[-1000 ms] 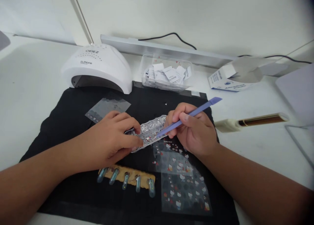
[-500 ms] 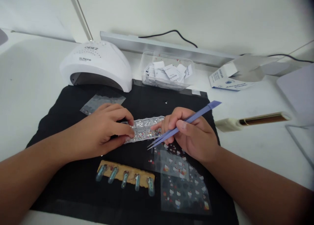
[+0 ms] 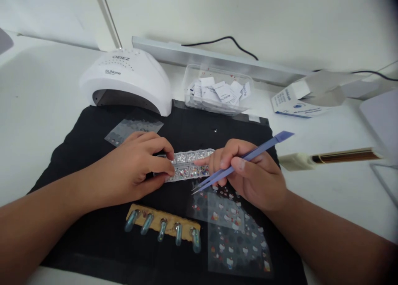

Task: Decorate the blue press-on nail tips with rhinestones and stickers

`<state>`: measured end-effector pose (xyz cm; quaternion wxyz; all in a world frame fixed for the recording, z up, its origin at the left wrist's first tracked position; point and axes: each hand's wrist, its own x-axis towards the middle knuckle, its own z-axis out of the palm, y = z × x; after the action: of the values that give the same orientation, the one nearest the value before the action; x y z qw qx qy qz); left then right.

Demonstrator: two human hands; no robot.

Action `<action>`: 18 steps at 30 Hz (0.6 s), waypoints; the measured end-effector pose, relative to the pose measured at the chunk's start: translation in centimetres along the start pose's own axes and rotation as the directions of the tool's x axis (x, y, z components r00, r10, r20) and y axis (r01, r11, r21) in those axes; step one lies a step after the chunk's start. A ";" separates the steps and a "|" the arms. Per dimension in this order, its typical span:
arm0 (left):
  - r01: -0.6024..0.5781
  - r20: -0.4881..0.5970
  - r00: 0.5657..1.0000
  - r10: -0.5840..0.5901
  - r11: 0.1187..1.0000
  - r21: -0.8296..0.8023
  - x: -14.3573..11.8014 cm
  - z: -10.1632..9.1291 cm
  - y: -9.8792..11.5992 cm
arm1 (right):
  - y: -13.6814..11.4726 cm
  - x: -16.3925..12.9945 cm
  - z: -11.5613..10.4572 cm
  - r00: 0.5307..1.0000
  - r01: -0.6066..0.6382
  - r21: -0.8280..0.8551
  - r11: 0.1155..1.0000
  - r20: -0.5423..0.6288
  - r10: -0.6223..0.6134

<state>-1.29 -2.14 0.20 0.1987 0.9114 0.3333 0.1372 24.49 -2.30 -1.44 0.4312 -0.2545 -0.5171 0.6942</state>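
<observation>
Currently, the clear divided case (image 3: 186, 165) of small stones (image 3: 183, 172) lies on the black mat (image 3: 93, 239), roughly midway between its left and right edges; the mat rests on the bench (image 3: 37, 90). The case's long axis runs broadly along the mat's far edge, right end slightly closer to that edge. The left hand (image 3: 139, 165) grips the left end, fingers over the top, thumb at the near side. The right hand (image 3: 250, 175) grasps the blue tweezers (image 3: 264, 147), their tips parted; its extended forefinger reaches the case's right end, contact not determinable. The parted tips stand just off the near long side, above the sticker sheets (image 3: 238, 245). Neither hand is clearly nearer. The strip of nail tips (image 3: 170, 226) lies toward the mat's near edge, apart from both hands.
</observation>
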 end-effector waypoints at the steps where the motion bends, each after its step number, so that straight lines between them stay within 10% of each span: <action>1: 0.001 -0.003 1.000 -0.001 1.000 0.000 0.0 0.0 0.0 | 0.0 0.0 0.0 1.000 0.000 0.003 1.000 0.000 0.000; 18: -0.061 0.061 0.997 0.053 0.989 0.133 0.5 -0.6 0.5 | 0.0 0.2 0.2 1.000 -0.001 -0.058 0.998 -0.030 -0.001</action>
<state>-0.83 -2.02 0.99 0.1421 0.9354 0.3098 0.0939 24.22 -2.17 -1.37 0.4313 -0.2770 -0.5306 0.6750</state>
